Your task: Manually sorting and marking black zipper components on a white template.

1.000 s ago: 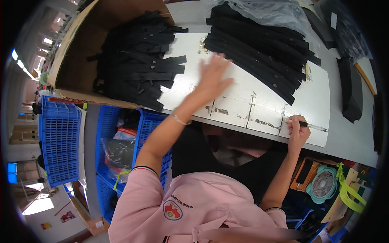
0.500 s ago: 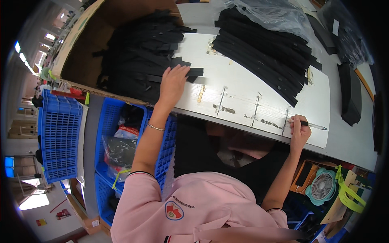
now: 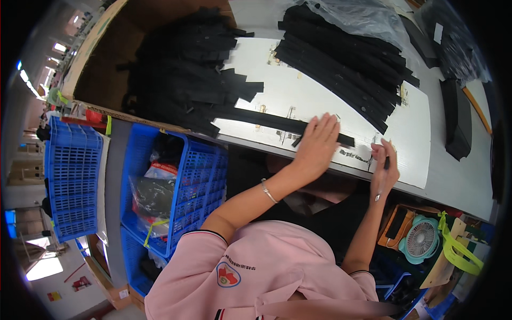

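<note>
My left hand (image 3: 319, 143) lies flat, fingers stretched out, on a long black fabric strip (image 3: 264, 117). One end of that strip shows just right of the hand; the other runs left into a loose heap of black strips (image 3: 181, 80) spilling from a cardboard box. A pen (image 3: 387, 161) is tucked in my right hand (image 3: 386, 165), its far end showing by the wrist. The right fingertips hover over or touch the marked white board (image 3: 408, 154), near a drawn line; contact cannot be made out. Several black strips (image 3: 336, 69) lie fanned out farther back on the board.
The cardboard box (image 3: 101, 48) stands at the left of the table. Blue crates (image 3: 197, 186) sit below its edge, one holding bagged items. Clear plastic film (image 3: 368, 21) covers the back; a black folded piece (image 3: 456, 120) lies right. Below right is a small teal fan (image 3: 422, 240).
My left hand has moved right from the heap, and a strip now stretches across the board beneath it. The pen in my right hand has swung from pointing right to lying along the palm.
</note>
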Demonstrator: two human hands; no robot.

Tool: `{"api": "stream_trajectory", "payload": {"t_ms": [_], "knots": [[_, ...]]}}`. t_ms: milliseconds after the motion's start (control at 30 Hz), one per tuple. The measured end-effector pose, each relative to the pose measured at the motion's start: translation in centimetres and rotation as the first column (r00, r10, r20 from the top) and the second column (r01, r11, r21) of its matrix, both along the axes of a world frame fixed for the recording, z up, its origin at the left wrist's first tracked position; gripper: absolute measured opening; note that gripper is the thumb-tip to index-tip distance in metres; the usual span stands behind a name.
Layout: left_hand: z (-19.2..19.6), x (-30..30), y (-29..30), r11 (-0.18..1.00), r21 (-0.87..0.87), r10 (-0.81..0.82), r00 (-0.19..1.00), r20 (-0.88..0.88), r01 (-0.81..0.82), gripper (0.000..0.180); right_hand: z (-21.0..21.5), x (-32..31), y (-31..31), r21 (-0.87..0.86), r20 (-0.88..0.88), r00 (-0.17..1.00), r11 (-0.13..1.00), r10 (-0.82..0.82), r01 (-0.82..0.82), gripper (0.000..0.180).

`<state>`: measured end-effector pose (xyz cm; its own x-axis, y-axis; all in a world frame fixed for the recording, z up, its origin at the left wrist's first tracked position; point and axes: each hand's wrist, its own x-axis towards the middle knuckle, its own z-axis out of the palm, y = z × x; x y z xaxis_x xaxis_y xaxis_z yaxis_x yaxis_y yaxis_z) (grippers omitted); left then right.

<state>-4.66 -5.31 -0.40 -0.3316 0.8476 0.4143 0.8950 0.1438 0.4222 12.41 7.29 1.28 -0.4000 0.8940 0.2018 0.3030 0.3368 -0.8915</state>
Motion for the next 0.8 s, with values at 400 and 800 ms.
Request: {"api": "stream_trajectory", "payload": {"t_ms": [400,800], "knots": [[0.4,1.0,-3.0,0.996,-0.062,-0.062,0.991,0.118,0.07,0.066,-2.2,3.8,-1.1,0.573,0.43,0.903,0.777,-0.011,-0.263,0.045],[0.2,-4.5,-9.9,0.949,-0.172,0.266,0.964,-0.014,-0.265,0.078,-1.9,6.2,0.5,0.53,0.44,0.897,0.817,-0.036,-0.228,0.039]]}}
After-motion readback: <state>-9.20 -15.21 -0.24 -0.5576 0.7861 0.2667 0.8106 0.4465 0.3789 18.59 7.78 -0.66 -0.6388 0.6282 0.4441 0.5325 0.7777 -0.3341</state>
